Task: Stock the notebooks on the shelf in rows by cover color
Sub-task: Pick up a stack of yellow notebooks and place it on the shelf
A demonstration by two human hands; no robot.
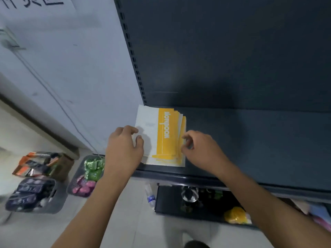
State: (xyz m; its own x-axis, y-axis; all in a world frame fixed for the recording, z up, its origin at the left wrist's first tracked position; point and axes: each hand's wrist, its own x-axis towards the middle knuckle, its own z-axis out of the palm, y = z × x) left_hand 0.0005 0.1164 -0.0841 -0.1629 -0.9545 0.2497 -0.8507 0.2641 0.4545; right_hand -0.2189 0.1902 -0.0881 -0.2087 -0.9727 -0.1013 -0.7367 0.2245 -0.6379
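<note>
A flat pile of yellow and white paper notebooks (161,138) lies on the dark blue metal shelf (250,140). The pile sits at the shelf's far left end, close to the front edge. The notebooks are a bit fanned out, so yellow edges peek out on the pile's right side and along its near side.

The left hand (123,149) is at the left side of the pile. Its fingers are curled and its fingertips (138,138) touch the white part of the top cover. It is hard to tell if it grips the edge or only rests there.

The right hand (200,147) is at the right side of the pile. Its fingers are bent in close together, and the tips (184,138) meet the fanned yellow edges, like a soft pinch. Whether it truly holds an edge cannot be told.

Left of the pile and lower down, on the pale floor, stand a grey basket of green and pink packets (87,176), a grey basket of dark purple packets (32,196) and a brown box of orange packs (44,165). Below the pile, a clear plastic bottle (150,196) lies on the floor.
</note>
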